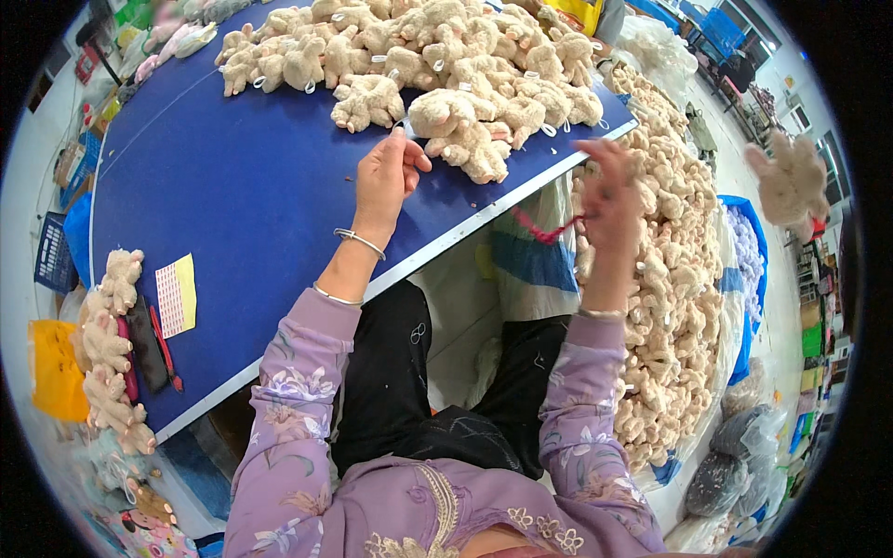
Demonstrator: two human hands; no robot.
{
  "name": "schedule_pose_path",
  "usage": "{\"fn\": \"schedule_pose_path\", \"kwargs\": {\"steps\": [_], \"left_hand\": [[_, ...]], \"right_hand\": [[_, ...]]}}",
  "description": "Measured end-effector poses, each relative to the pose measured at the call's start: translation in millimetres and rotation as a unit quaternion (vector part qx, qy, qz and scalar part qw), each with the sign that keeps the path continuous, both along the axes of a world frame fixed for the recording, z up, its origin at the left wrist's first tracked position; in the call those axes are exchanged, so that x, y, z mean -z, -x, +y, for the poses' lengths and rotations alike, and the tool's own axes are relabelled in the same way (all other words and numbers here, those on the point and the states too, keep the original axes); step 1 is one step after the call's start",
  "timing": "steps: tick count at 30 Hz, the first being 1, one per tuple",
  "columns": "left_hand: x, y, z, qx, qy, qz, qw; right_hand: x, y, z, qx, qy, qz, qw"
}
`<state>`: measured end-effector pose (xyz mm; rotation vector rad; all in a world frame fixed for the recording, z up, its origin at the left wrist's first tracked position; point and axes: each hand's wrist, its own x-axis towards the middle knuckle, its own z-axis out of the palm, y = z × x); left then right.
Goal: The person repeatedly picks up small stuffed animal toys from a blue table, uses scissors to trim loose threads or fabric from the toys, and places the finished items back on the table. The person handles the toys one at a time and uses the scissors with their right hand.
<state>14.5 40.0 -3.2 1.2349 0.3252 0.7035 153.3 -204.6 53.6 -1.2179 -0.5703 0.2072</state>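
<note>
My left hand (384,179) is over the blue table, thumb and forefinger pinched on a small white loop beside a cream plush toy (465,130). That toy lies at the near edge of a heap of similar plush toys (367,51). My right hand (609,191) is smeared by motion past the table's edge. A curved red strand (544,228) trails beside it; whether my fingers hold it I cannot tell. Farther right, a blurred cream plush toy (791,181) is in the air, apart from my hand.
The blue table (242,205) has a metal edge. A large pile of plush toys (660,316) fills the right side. A yellow-and-white label sheet (176,296), a dark case (147,344) and several plush toys (107,344) lie at left. Dark bundled bags (726,484) sit lower right.
</note>
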Motion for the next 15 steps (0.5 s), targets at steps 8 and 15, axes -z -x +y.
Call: {"fn": "schedule_pose_path", "kwargs": {"steps": [8,15], "left_hand": [[5.9,-1.4,-5.9,0.04,-0.028,0.039,0.998],[10.1,-2.9,-1.5,0.009,-0.042,0.109,0.993]], "right_hand": [[63.5,33.0,85.2,0.153,0.366,-0.301,0.867],[50.5,47.8,78.1,0.1,0.298,-0.252,0.915]]}}
